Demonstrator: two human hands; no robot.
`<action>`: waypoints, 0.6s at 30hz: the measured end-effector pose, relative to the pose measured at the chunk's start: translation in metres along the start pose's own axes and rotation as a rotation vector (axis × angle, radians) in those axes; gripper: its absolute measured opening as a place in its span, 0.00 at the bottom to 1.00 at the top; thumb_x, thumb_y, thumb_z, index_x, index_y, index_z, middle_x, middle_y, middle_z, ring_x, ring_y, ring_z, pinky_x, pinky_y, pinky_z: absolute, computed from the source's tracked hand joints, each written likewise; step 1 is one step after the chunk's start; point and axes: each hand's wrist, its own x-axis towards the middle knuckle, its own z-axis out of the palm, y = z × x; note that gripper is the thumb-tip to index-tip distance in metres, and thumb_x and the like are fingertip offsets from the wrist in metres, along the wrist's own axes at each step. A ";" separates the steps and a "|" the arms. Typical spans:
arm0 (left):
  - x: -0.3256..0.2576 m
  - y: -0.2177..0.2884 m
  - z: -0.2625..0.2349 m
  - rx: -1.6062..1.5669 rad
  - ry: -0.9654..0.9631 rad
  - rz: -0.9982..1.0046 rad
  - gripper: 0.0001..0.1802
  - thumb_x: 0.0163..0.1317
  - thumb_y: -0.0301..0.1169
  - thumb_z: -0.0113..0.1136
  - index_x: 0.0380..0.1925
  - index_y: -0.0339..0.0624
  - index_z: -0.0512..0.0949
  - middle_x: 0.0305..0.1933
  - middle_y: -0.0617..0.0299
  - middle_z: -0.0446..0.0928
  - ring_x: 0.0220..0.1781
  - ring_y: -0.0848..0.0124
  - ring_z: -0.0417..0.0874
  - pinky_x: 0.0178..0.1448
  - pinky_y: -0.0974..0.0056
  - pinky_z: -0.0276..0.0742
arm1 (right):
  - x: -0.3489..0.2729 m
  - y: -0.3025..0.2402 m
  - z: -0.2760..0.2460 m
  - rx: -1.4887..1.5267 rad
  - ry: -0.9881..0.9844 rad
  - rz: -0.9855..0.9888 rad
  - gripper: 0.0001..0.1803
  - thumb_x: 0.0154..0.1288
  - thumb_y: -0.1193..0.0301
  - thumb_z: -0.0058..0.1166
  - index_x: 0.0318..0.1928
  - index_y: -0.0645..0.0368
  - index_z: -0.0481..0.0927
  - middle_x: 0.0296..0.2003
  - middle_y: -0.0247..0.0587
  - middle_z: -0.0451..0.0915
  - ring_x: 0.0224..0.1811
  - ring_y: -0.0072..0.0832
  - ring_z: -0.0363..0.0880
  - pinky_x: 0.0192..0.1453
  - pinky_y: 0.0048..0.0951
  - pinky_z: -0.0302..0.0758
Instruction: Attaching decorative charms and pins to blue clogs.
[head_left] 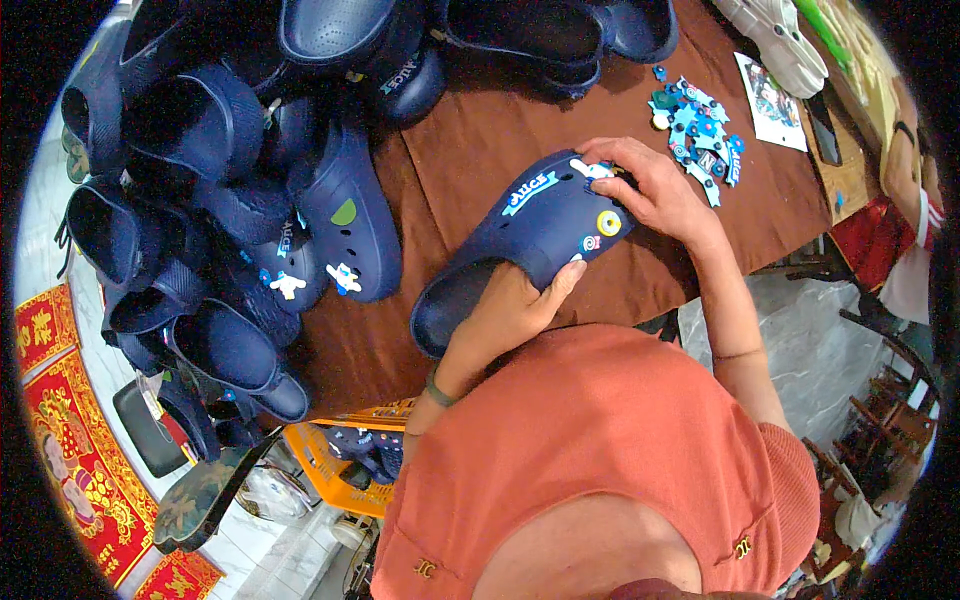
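Note:
A dark blue clog (520, 240) is held over the brown cloth in front of me, its toe pointing up and to the right. My left hand (515, 308) reaches into the heel opening. Its fingers are hidden inside, and its thumb presses on the outer side. My right hand (650, 188) is closed over the toe, fingertips at a white figure charm (590, 170). A light blue banner charm (530, 192), a yellow ring charm (608, 222) and a swirl charm (589, 244) also sit on the upper.
Loose blue charms (695, 135) lie in a pile at the far right, beside a printed card (771, 102). Many navy clogs (190, 125) crowd the left and far side. An orange basket (335, 480) stands below the table's near edge. A white shoe (780, 45) lies far right.

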 end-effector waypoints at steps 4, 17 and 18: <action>-0.002 -0.011 0.003 0.038 0.040 0.013 0.20 0.67 0.38 0.56 0.49 0.32 0.77 0.50 0.40 0.79 0.53 0.46 0.79 0.58 0.52 0.73 | -0.002 -0.011 0.012 -0.247 0.047 -0.032 0.20 0.67 0.61 0.53 0.55 0.59 0.76 0.56 0.45 0.75 0.57 0.47 0.71 0.61 0.41 0.71; -0.004 -0.011 0.006 0.035 0.030 0.034 0.19 0.66 0.38 0.58 0.47 0.33 0.78 0.49 0.41 0.79 0.50 0.44 0.80 0.55 0.51 0.74 | 0.006 -0.003 0.017 -0.118 0.240 -0.229 0.10 0.63 0.65 0.59 0.36 0.58 0.78 0.37 0.43 0.74 0.44 0.41 0.71 0.49 0.39 0.70; -0.005 -0.011 0.005 0.033 0.029 0.033 0.19 0.66 0.38 0.58 0.47 0.33 0.78 0.49 0.41 0.79 0.50 0.44 0.80 0.55 0.51 0.74 | 0.010 -0.007 0.016 -0.200 0.182 -0.189 0.11 0.63 0.63 0.59 0.33 0.58 0.77 0.34 0.42 0.73 0.42 0.41 0.70 0.46 0.40 0.69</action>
